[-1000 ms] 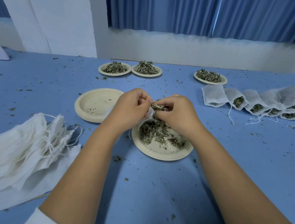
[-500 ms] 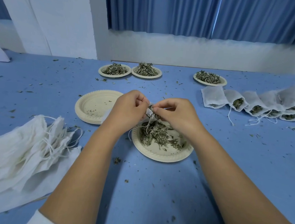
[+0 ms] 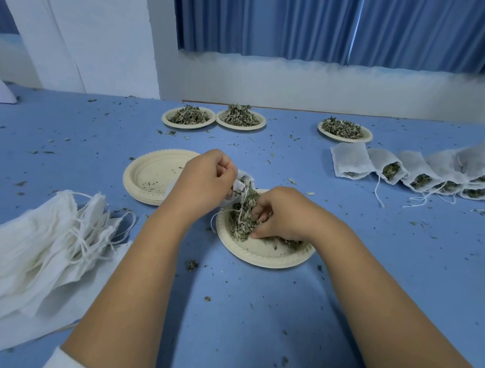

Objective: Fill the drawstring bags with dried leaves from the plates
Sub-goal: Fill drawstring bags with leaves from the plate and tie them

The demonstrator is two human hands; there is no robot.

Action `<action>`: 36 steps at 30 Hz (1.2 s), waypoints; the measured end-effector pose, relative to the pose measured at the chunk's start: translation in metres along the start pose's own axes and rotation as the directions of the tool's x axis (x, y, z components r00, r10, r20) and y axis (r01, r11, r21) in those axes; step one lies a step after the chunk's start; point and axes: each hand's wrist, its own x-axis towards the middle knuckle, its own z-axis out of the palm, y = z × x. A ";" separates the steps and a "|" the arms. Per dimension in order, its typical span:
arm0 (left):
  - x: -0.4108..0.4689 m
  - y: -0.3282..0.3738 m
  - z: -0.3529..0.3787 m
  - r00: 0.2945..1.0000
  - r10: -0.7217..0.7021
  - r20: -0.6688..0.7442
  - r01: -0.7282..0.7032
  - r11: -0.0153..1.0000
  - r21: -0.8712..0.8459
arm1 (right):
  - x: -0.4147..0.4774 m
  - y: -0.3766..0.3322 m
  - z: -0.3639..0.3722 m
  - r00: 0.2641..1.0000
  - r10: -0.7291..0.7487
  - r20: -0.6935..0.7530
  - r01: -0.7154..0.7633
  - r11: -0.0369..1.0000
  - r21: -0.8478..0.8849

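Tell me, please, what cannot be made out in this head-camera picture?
Head view:
Small white drawstring bag: mostly hidden behind the left hand gripping it; fill unseen.
Right hand: fingertips buried in the dried green leaves on the near beige paper plate; pinch unseen.
Row of filled white bags: cut off by the right edge; count unknown.
Stack of empty white bags: cut off by the left edge.
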 end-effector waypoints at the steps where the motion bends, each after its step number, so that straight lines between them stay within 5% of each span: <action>1: 0.000 0.000 0.000 1.000 0.000 -0.003 0.000 1.000 -0.001 | 0.000 0.000 0.000 1.000 0.004 -0.009 -0.004 1.000 0.019; 13: -0.001 0.004 -0.003 0.998 0.036 -0.046 -0.038 0.998 -0.043 | -0.009 0.013 -0.035 0.901 0.121 -0.417 0.086 0.891 0.445; 19: -0.005 0.011 0.002 0.995 0.094 -0.040 -0.097 0.992 -0.085 | 0.000 -0.003 -0.018 0.830 0.097 -0.549 0.128 0.925 0.357; 22: -0.008 0.014 0.006 0.994 0.108 -0.034 -0.110 0.991 -0.077 | 0.001 -0.010 -0.009 0.830 0.032 -0.556 0.136 0.957 0.257; 28: -0.008 0.016 0.006 0.993 0.110 -0.031 -0.111 0.992 -0.056 | -0.002 -0.011 -0.012 0.857 0.056 -0.513 0.172 0.906 0.387; 32: -0.008 0.015 0.007 0.994 0.109 -0.025 -0.110 0.993 -0.045 | -0.005 -0.007 -0.017 0.935 0.066 -0.349 0.155 0.808 0.568; 36: -0.006 0.014 0.006 0.994 0.106 -0.020 -0.107 0.991 -0.074 | -0.007 -0.009 -0.017 0.927 0.116 -0.356 0.185 0.684 0.706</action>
